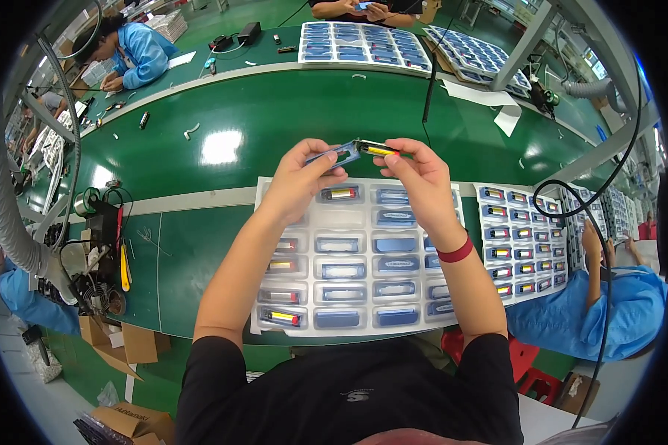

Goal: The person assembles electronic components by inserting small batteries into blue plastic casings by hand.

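Above the tray's far edge, my left hand (303,178) pinches a blue plastic casing (343,155) with an opening in it. My right hand (423,178) holds a small black part with a yellow battery-like cylinder (377,149) between thumb and fingers. The two pieces meet, or nearly meet, at their inner ends; which, I cannot tell. Below my hands lies a white compartment tray (341,216). Several compartments hold blue casings (398,318); others, mostly along the left, hold parts with yellow and red cylinders (281,318). My forearms hide some compartments.
Another filled tray (503,194) lies to the right, near a person in a blue smock (594,311). Soldering gear (89,259) and a yellow-handled cutter (125,271) stand at left. A black cable (608,245) hangs at right. More trays (364,65) lie across the bench.
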{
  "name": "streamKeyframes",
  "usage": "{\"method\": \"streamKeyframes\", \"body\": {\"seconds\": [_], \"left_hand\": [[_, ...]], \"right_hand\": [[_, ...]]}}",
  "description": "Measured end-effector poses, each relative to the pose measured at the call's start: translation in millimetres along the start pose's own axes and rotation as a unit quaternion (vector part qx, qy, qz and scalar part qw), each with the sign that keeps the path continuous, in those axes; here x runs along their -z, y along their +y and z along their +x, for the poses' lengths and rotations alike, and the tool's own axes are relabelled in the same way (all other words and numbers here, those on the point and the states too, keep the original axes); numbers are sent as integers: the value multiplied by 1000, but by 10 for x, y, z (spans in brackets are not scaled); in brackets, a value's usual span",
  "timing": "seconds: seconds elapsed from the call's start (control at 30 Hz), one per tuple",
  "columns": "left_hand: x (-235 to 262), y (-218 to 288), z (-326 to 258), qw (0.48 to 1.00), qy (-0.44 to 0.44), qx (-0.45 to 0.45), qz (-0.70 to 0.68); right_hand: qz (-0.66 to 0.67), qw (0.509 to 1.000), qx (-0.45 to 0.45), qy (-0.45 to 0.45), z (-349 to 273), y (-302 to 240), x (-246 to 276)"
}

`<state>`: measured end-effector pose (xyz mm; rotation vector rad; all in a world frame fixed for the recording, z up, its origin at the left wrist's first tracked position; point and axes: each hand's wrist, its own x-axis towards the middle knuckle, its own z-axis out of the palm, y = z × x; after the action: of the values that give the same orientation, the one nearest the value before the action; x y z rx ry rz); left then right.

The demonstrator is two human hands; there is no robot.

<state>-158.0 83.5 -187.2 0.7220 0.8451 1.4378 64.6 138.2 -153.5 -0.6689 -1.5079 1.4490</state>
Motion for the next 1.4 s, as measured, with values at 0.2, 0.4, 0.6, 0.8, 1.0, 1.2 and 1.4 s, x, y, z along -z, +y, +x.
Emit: {"method": "streamKeyframes", "body": {"seconds": [0.2,0.4,0.6,0.8,1.0,1.2,1.4], "left_hand": [[-67,3,-37,999,-36,8,-9],[-98,-16,-57,996,-82,0,-43],[-93,-80,-51,991,-118,12,-65],[-149,-66,-68,992,-111,-10,-60],[-88,-115,-47,993,-105,19,48],[-134,-75,-60,988,-122,20,88],[-109,-86,-49,990,-113,30,75]], "right_hand": [[-103,992,-9,-70,1,-103,17],[-157,985,-12,-65,49,-36,-110],[-145,989,-13,6,60,96,-162],[-189,981,-35,18,5,139,-203],[-366,898,237,51,-20,277,-214],[8,995,-87,-42,64,185,0],[-9,999,-35,-13,5,324,-132]]}}
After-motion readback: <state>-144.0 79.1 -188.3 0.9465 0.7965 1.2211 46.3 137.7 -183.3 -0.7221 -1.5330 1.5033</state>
